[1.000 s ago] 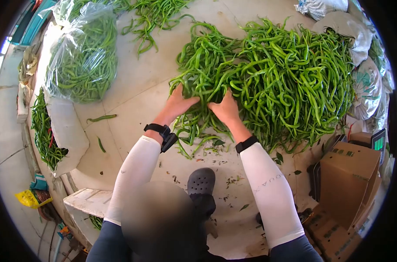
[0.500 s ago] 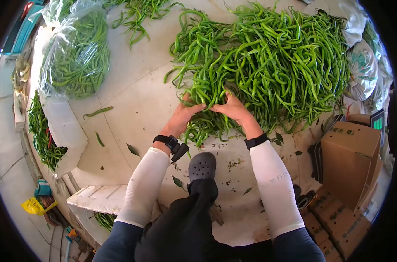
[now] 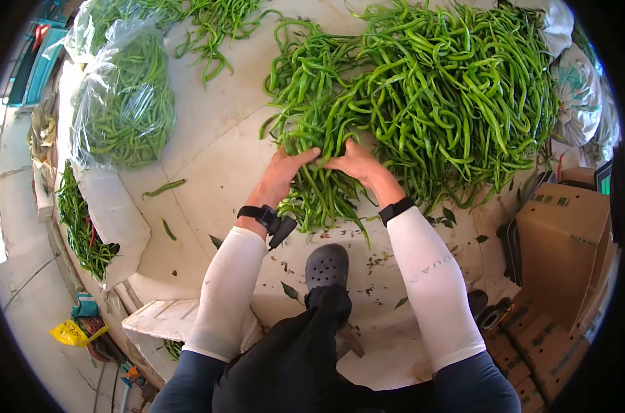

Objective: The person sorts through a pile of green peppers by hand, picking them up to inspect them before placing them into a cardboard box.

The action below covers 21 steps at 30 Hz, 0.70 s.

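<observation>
A big heap of long green chili peppers (image 3: 457,103) covers the floor ahead of me. At its near left edge, my left hand (image 3: 285,172) and my right hand (image 3: 357,164) are curled around a bunch of green chili peppers (image 3: 319,180) from both sides. The two thumbs lie over the top, close to each other, while the other fingers are mostly hidden among the peppers. Some peppers hang toward me below the hands. A black strap is on each wrist.
A clear plastic bag of peppers (image 3: 123,103) stands at the upper left. Two loose peppers and scattered leaves lie on the pale floor (image 3: 209,179). A cardboard box (image 3: 560,220) stands at right, a white foam box (image 3: 164,320) at lower left. My grey clog (image 3: 327,267) is just below the heap.
Both hands have shifted slightly with the bunch, and the peppers under them now hang lower toward me. The whole view has turned a little.
</observation>
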Each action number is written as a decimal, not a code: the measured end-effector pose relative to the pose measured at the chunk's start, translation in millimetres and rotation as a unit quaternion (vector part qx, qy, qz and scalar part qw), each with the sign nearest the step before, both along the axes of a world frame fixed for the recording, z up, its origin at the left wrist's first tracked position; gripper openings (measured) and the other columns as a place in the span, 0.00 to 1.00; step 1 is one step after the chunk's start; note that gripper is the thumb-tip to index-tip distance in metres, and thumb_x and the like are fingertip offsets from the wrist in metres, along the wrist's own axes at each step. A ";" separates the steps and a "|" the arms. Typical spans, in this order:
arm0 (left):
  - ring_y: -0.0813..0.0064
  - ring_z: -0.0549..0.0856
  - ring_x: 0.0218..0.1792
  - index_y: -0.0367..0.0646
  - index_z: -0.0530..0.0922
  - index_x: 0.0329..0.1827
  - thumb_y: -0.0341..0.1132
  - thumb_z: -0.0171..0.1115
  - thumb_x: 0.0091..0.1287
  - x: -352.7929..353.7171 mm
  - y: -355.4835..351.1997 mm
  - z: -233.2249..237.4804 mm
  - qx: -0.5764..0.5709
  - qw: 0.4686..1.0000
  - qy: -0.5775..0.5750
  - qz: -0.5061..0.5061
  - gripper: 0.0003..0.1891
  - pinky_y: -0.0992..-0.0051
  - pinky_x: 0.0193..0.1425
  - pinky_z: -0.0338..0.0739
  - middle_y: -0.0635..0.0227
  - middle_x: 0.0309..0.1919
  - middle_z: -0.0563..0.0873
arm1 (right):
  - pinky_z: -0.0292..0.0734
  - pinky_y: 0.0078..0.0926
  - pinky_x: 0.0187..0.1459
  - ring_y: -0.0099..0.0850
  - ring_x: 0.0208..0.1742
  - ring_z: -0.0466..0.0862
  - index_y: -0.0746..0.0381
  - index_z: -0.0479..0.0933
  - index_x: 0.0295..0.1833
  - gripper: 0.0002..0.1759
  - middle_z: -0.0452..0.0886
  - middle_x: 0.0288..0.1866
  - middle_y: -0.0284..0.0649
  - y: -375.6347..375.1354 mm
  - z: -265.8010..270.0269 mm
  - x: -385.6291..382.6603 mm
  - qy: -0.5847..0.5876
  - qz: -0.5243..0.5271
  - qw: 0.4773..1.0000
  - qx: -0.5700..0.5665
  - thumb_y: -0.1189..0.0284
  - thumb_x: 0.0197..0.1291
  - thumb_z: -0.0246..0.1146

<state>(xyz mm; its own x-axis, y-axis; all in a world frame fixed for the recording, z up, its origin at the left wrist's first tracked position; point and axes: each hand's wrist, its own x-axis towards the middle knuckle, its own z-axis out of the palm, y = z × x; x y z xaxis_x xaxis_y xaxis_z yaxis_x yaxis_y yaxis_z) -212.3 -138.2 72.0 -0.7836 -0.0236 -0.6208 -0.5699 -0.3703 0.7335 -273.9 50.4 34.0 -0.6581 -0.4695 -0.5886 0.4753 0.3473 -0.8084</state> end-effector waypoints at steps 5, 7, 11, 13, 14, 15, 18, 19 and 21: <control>0.68 0.87 0.49 0.36 0.72 0.65 0.27 0.64 0.70 51.9 3.2 13.4 0.073 0.997 0.009 0.015 0.21 0.67 0.54 0.85 0.62 0.53 0.85 | 0.73 0.32 0.66 0.34 0.65 0.78 0.66 0.63 0.74 0.47 0.77 0.65 0.43 4.6 30.2 44.7 -0.051 -0.042 0.985 -0.160 0.67 0.52 0.80; 0.69 0.86 0.51 0.35 0.72 0.66 0.29 0.68 0.67 71.5 3.2 29.7 0.075 0.996 0.022 0.044 0.25 0.68 0.54 0.83 0.61 0.54 0.85 | 0.70 0.33 0.69 0.32 0.68 0.75 0.65 0.57 0.78 0.52 0.74 0.69 0.42 3.9 49.3 53.3 -0.025 -0.009 0.979 -0.203 0.70 0.52 0.79; 0.68 0.85 0.54 0.34 0.70 0.68 0.27 0.68 0.66 97.1 3.6 68.0 0.080 0.993 0.038 0.075 0.28 0.68 0.55 0.83 0.60 0.57 0.84 | 0.67 0.34 0.71 0.33 0.68 0.74 0.64 0.55 0.80 0.56 0.74 0.69 0.43 10.2 108.5 61.8 0.005 0.066 0.983 -0.170 0.72 0.49 0.79; 0.68 0.85 0.55 0.34 0.70 0.69 0.27 0.69 0.64 106.3 10.8 91.6 0.084 0.991 0.061 0.079 0.29 0.67 0.56 0.83 0.60 0.58 0.83 | 0.67 0.35 0.71 0.33 0.69 0.73 0.64 0.54 0.80 0.57 0.74 0.69 0.43 17.0 129.8 68.1 0.078 0.081 0.978 -0.175 0.71 0.49 0.80; 0.68 0.84 0.55 0.34 0.69 0.69 0.26 0.70 0.63 107.2 16.4 106.1 0.088 0.989 0.080 0.084 0.30 0.67 0.57 0.83 0.60 0.59 0.83 | 0.67 0.35 0.71 0.34 0.69 0.73 0.64 0.54 0.81 0.58 0.74 0.69 0.44 22.9 142.2 69.6 0.146 0.097 0.968 -0.179 0.70 0.48 0.80; 0.68 0.83 0.58 0.34 0.68 0.71 0.27 0.73 0.59 106.1 24.8 123.6 0.088 0.987 0.105 0.087 0.35 0.66 0.62 0.80 0.60 0.60 0.82 | 0.67 0.35 0.72 0.34 0.70 0.73 0.64 0.53 0.81 0.60 0.74 0.70 0.46 31.5 168.6 69.2 0.138 0.102 0.973 -0.154 0.68 0.46 0.81; 0.67 0.81 0.61 0.34 0.66 0.73 0.28 0.75 0.57 100.8 50.7 157.0 0.113 0.975 0.184 0.052 0.39 0.65 0.67 0.76 0.60 0.61 0.81 | 0.69 0.36 0.70 0.35 0.68 0.75 0.64 0.55 0.80 0.61 0.76 0.68 0.47 64.0 220.2 72.5 0.276 0.114 0.952 -0.072 0.67 0.44 0.83; 0.67 0.80 0.62 0.34 0.64 0.74 0.29 0.77 0.55 99.8 56.8 170.5 0.117 0.976 0.181 0.023 0.43 0.66 0.69 0.73 0.60 0.62 0.80 | 0.72 0.35 0.68 0.35 0.66 0.77 0.65 0.57 0.79 0.60 0.77 0.66 0.48 81.4 237.7 74.8 0.222 0.117 0.967 0.041 0.68 0.41 0.84; 0.70 0.79 0.63 0.34 0.61 0.77 0.32 0.80 0.53 99.0 70.2 175.3 0.113 0.967 0.227 -0.037 0.48 0.68 0.69 0.73 0.61 0.63 0.80 | 0.71 0.35 0.69 0.38 0.66 0.78 0.67 0.60 0.77 0.57 0.78 0.66 0.50 115.5 258.3 75.7 0.196 0.103 0.974 -0.051 0.63 0.45 0.84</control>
